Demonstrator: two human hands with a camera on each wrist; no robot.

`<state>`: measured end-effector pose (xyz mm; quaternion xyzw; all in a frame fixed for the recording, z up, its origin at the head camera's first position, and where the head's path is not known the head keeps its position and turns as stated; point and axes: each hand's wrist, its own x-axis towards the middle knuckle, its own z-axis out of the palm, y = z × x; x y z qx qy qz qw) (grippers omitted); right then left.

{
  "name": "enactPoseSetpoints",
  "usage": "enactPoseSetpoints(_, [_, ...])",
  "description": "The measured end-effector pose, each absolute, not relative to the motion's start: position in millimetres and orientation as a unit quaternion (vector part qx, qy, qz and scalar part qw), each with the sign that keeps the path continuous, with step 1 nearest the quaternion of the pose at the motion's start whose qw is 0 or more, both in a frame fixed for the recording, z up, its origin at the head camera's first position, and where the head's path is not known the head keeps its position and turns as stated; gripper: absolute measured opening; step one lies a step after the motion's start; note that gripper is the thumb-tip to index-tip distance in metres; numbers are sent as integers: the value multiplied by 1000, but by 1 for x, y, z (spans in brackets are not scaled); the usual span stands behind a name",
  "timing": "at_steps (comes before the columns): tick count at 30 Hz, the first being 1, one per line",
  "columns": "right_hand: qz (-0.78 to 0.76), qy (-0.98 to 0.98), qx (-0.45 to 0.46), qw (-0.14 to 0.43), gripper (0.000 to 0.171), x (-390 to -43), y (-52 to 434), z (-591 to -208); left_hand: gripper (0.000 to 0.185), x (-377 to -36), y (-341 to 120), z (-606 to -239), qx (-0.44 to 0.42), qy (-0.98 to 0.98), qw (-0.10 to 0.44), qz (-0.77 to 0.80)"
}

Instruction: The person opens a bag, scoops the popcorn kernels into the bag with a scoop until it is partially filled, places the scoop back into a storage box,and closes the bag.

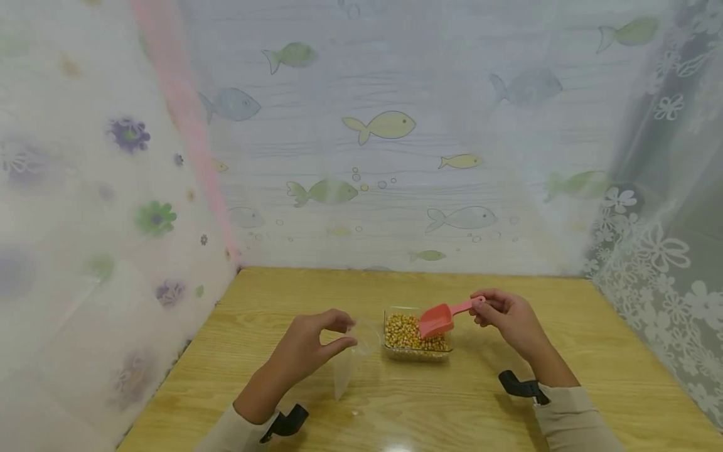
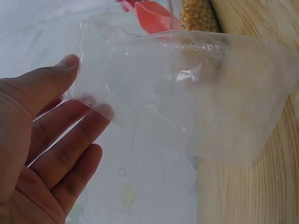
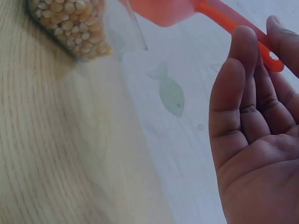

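Hands (image 1: 302, 346) either side of corn (image 1: 402, 329)

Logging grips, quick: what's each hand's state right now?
Left hand: holding a clear plastic bag.
Right hand: holding the pink scoop by its handle.

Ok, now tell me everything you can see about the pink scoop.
The scoop is coral pink and looks like plastic, with a deep bowl and a slim handle pierced by a hole near its end. The right hand pinches that end. Tilted, bowl lower than handle, it reaches over the clear container of corn kernels. No kernels show inside the bowl; whether its lip touches the corn is unclear.
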<state>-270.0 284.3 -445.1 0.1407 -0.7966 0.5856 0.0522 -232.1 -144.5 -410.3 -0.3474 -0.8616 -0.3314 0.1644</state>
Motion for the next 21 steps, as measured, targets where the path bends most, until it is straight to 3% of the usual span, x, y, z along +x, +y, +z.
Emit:
enactPoseSetpoints(10, [589,-789,158,78,35,-274,287,-439,28,-237,-144,-412,-349,-858,175,-335])
enactPoseSetpoints(21, [583,-799,132,61,38,-265,284,-448,29,-236,-153,-410,-343,-862,200,-315])
